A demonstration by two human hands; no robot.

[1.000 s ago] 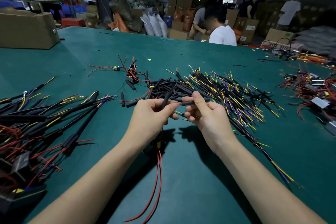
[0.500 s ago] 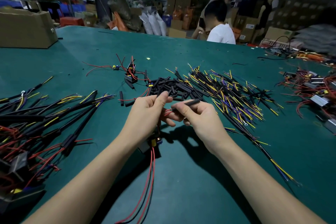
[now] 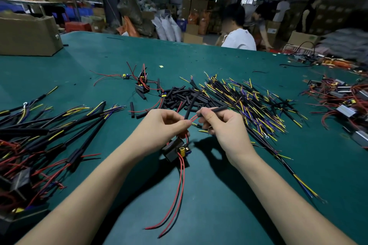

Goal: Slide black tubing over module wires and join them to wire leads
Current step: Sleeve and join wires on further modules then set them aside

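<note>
My left hand [image 3: 159, 128] pinches the red wires of a small black module [image 3: 175, 150], which hangs below the fingers with a yellow capacitor showing. One black tube [image 3: 190, 106] sticks up from the pinched wires. My right hand [image 3: 223, 127] pinches a second black tube [image 3: 214, 110], and a red wire runs into its left end. Two long red wires [image 3: 179, 195] trail from the module toward me. Behind my hands lies a pile of black tubing pieces [image 3: 185, 96] beside a heap of black, yellow and purple wire leads [image 3: 245, 101].
Joined assemblies with black sleeves and red wires [image 3: 39, 137] cover the green table's left side. More modules [image 3: 342, 103] lie at the right, two others [image 3: 142, 83] behind the tubing. A cardboard box [image 3: 27, 36] stands far left. A person in white [image 3: 239, 40] sits across.
The module has dropped into plain view below my left hand. My right hand has moved the second tube onto a red wire, and both hands sit slightly lower and closer to me.
</note>
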